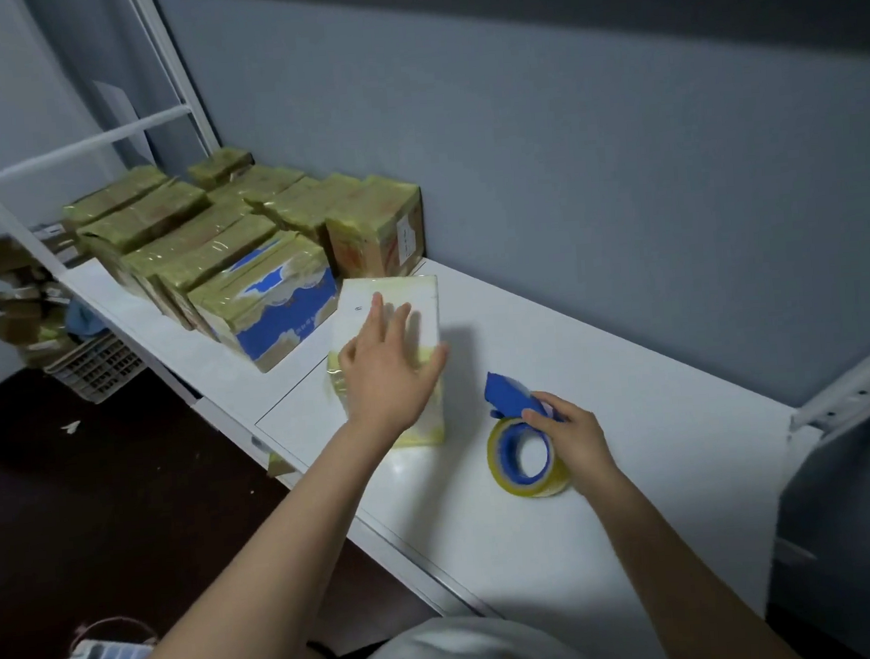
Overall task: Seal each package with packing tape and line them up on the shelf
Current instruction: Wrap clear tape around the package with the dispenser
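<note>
**Steadying the White Package, Dispenser Waiting to Its Right**

Pressed the left hand [389, 371] flat on top of the white package [413, 300], fingers straight and spread, curled round nothing. Gripped the blue tape dispenser [509, 396] in the right hand [577, 437], fingers wrapped over its handle, yellowish tape roll [502, 474] resting on the white shelf [662, 442].

Found the package lying flat on that shelf, just left of the dispenser and apart from it, left hand touching it and so much the nearer, right hand near but not in contact. Read its long axis as running from the shelf's front edge back toward the grey wall [617, 162], far end pointing at the brown carton [365, 244] just behind it, near end pointing back at the body. Noted its left long side just beside the blue-and-white box [277, 309] at the end of the row of sealed packages [184, 238]; could not tell whether touching or slightly apart.

Saw yellowish tape over the near end and along the far edge, middle of the top bare white. Judged the sealing as partly done: likely called for carrying the dispenser leftward and laying a strip along that long axis, with the left hand moved off the line first. Judged the risks as a crooked strip from an approach angled to that axis, and a skid on the smooth shelf without the palm's weight.
</note>
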